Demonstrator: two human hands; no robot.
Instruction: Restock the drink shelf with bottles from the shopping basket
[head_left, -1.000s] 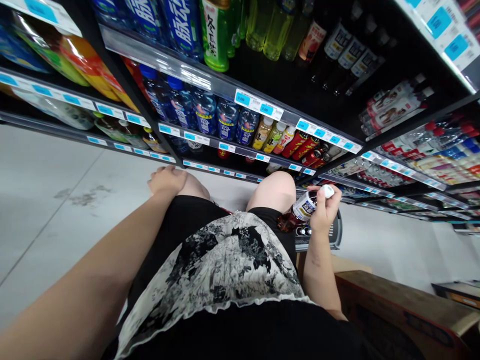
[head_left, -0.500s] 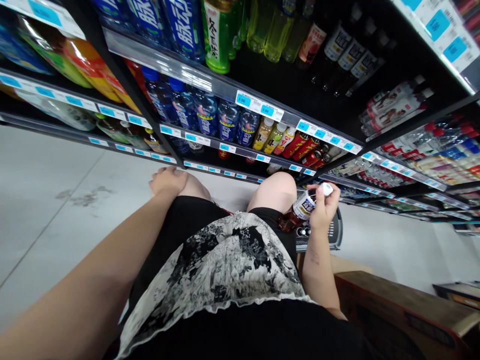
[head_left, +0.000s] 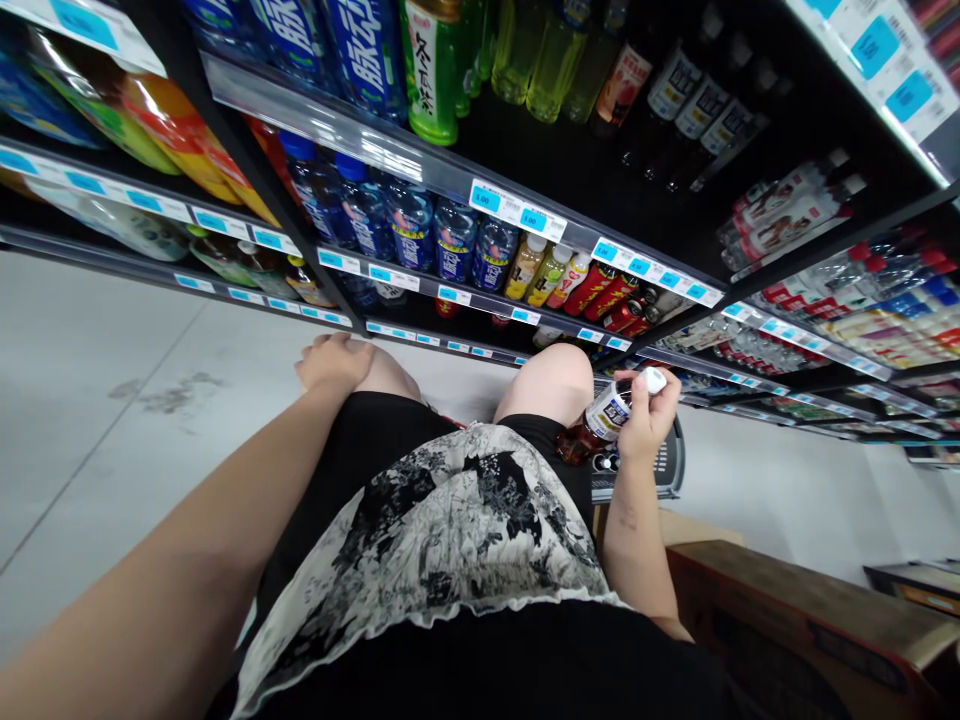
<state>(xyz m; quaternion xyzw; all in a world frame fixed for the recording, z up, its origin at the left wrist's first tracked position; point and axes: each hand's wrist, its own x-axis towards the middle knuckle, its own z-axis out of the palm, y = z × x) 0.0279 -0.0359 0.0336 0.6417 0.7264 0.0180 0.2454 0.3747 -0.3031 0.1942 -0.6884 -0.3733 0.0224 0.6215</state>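
My right hand (head_left: 649, 412) is closed around the upper part of a dark tea bottle (head_left: 604, 412) with a white cap and a white-and-blue label. The bottle tilts, its base low by my right thigh and its cap toward the upper right. Below it, partly hidden by my forearm, a dark grey basket (head_left: 676, 462) holds bottles of which only a few caps show. On my left knee rests my left hand (head_left: 334, 362), lying flat with nothing in it. Similar dark bottles (head_left: 705, 105) stand on the upper shelf.
Ahead runs a drinks shelf (head_left: 442, 170) with price tags, holding blue-labelled bottles (head_left: 411, 225), green bottles (head_left: 431, 75) and juice bottles (head_left: 551, 275). A cardboard box (head_left: 810, 600) stands at my right. Grey floor (head_left: 97, 400) extends to the left.
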